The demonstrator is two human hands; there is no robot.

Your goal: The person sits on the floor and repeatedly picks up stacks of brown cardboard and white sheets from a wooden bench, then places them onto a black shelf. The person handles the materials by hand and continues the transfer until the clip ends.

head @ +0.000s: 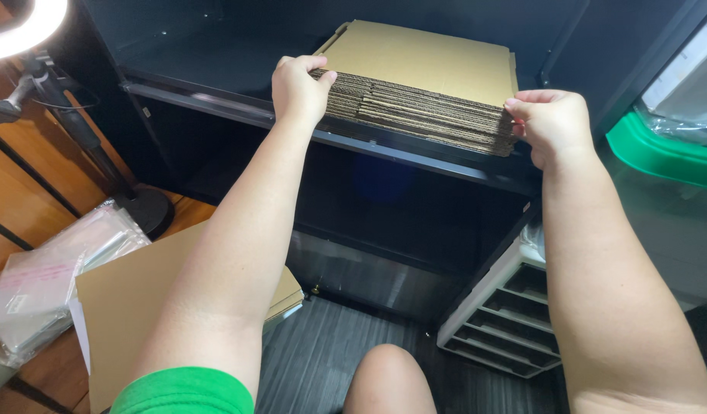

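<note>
Stack: flattened corrugated cardboard boxes point(426, 84), plain brown, layered edges showing wavy fluting, top sheet smooth; it rests on a dark metal shelf point(238, 107) inside a black cabinet.
Left hand point(298, 88): clasps the stack's near left corner, thumb on top, fingers curled round the edge.
Right hand point(553, 123): pinches the stack's near right corner.
Below the grip: a white drawer unit point(507, 310) lies to the right.
Left of the arms: loose cardboard sheets point(127, 307), clear plastic bags point(39, 280), a ring light stand point(70, 115).
</note>
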